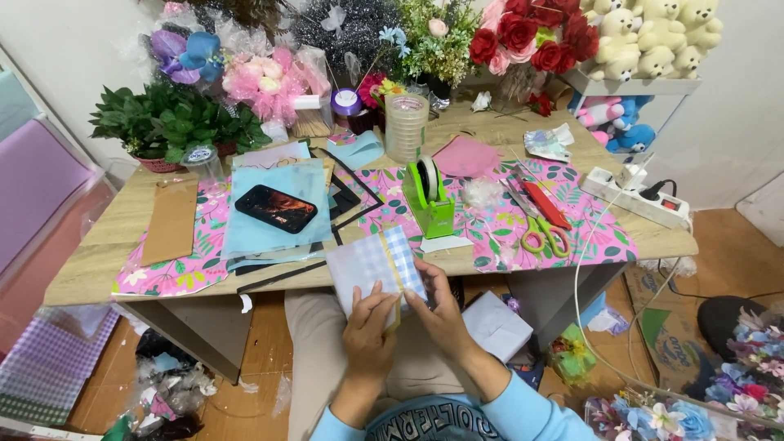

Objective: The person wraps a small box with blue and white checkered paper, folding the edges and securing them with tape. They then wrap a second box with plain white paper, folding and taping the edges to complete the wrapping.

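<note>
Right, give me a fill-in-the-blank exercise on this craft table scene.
1. Both hands, left hand and right hand, hold a box wrapped in ____ paper.
2. The tape dispenser on the table is ____ in colour.
3. The phone lies on a sheet of light ____ paper.
4. The scissors lie to the ____ of the tape dispenser.

Missing words: checked; green; blue; right

checked box (371, 265): underside hidden | teddy bears (653, 33): cut off
</note>
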